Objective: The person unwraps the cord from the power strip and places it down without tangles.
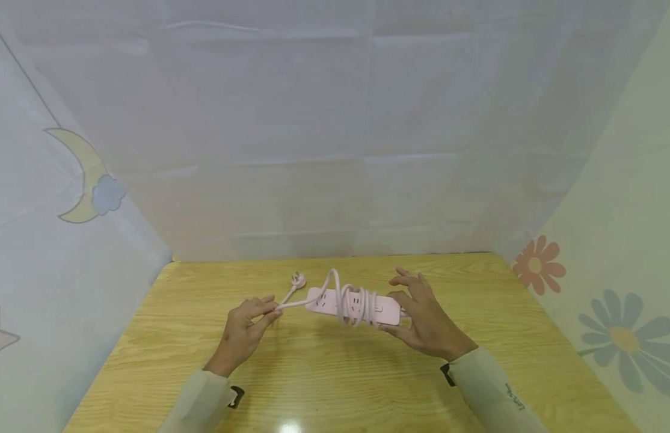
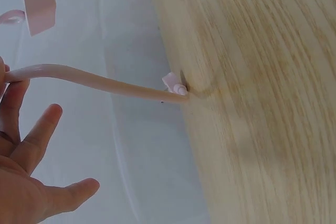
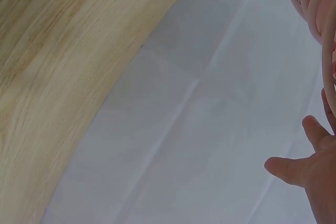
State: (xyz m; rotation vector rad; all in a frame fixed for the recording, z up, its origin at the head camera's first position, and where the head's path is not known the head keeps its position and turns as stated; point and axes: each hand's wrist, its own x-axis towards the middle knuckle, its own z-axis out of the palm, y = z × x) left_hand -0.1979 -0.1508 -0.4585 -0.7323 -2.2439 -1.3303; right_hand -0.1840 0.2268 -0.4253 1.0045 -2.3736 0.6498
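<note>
A pale pink power strip (image 1: 388,310) with its cord (image 1: 343,300) looped several times around its body is held up over the wooden table. My right hand (image 1: 424,319) grips the strip's right end between thumb and fingers. With my left hand (image 1: 244,329) I pinch the cord to the left of the strip, between thumb and fingertips. From there a short length runs to the plug (image 1: 298,281), whose prongs point up in the head view. The left wrist view shows the plug (image 2: 176,84) at the table's far edge. Only part of the coils (image 3: 315,3) appears in the right wrist view.
The wooden table (image 1: 324,385) has a light grain. Behind it hangs a creased pale cloth (image 1: 291,150). Side cloths carry a printed moon (image 1: 82,174) on the left and printed flowers (image 1: 622,340) on the right.
</note>
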